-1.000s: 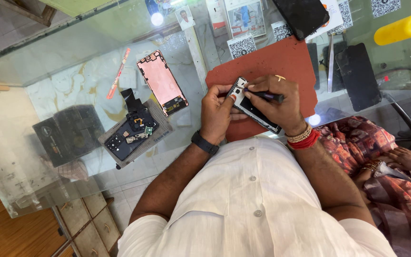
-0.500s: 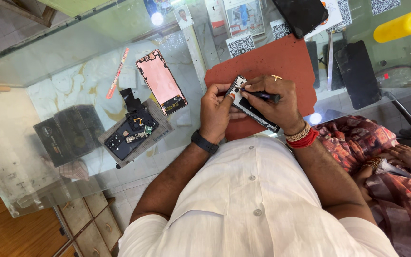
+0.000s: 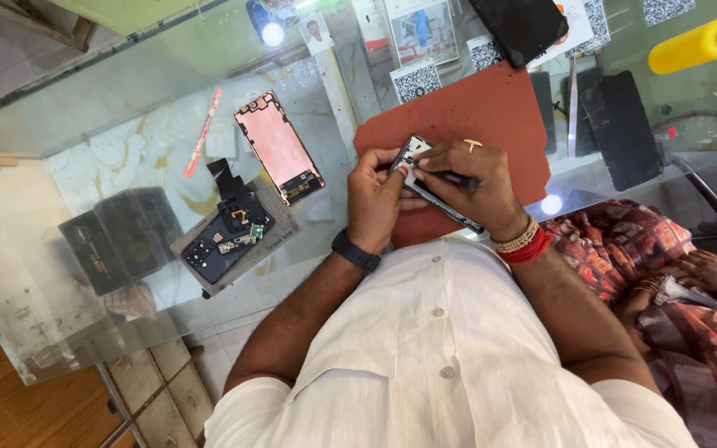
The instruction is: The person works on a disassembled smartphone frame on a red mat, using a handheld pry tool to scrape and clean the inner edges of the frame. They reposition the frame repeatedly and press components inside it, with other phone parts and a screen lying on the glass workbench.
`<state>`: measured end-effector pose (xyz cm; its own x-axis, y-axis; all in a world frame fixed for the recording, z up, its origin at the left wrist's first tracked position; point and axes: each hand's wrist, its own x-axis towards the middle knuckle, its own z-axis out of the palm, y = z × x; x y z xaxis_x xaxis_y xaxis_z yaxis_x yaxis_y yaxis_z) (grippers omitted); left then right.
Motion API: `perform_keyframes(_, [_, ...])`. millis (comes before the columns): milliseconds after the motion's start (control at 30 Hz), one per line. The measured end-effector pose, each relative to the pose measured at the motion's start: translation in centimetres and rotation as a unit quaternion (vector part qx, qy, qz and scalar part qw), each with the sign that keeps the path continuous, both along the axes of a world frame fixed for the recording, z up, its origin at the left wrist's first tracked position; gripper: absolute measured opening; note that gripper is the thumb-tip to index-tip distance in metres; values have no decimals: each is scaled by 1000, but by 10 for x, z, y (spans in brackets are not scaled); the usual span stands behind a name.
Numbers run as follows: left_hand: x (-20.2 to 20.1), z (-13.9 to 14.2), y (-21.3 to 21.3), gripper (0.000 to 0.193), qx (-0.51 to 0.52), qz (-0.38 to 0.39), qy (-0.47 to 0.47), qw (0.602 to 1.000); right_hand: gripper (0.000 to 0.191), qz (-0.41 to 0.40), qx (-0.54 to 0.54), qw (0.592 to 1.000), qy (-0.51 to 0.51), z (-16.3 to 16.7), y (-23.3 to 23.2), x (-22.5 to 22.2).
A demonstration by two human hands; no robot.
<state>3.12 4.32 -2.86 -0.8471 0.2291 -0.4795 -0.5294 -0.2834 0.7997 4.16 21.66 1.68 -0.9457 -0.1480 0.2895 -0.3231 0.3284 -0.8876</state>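
My left hand (image 3: pixel 378 195) grips an opened phone body (image 3: pixel 425 182), held tilted above a red work mat (image 3: pixel 491 108). My right hand (image 3: pixel 475 187) holds a thin dark tool (image 3: pixel 450 177) pressed against the phone's upper part. A ring shows on the right hand and red bangles on its wrist. A dark watch band circles the left wrist. Most of the phone is hidden by my fingers.
On the glass counter to the left lie a pink phone panel (image 3: pixel 278 148), a dark back cover with parts on a small tray (image 3: pixel 230 234), and an orange strip (image 3: pixel 202 133). A yellow bottle (image 3: pixel 690 46) and dark phones (image 3: pixel 620 124) lie at the right. Another person's hand (image 3: pixel 711 267) rests at right.
Both hands keep their grip; the tool tip has shifted slightly along the phone's top edge. Nothing else has moved.
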Motion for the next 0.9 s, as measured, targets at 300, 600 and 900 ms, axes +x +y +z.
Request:
perform_keyframes(300, [1, 1, 0, 18, -5, 4, -1, 1000, 15, -83, 46, 996, 2, 8, -3, -2])
perform_keyframes(600, [2, -1, -1, 20, -5, 3, 4, 1000, 12, -63, 55, 996, 43, 5, -6, -5])
perform_keyframes(900, [2, 0, -1, 21, -6, 8, 18, 1000, 13, -72, 161, 981, 83, 15, -8, 1])
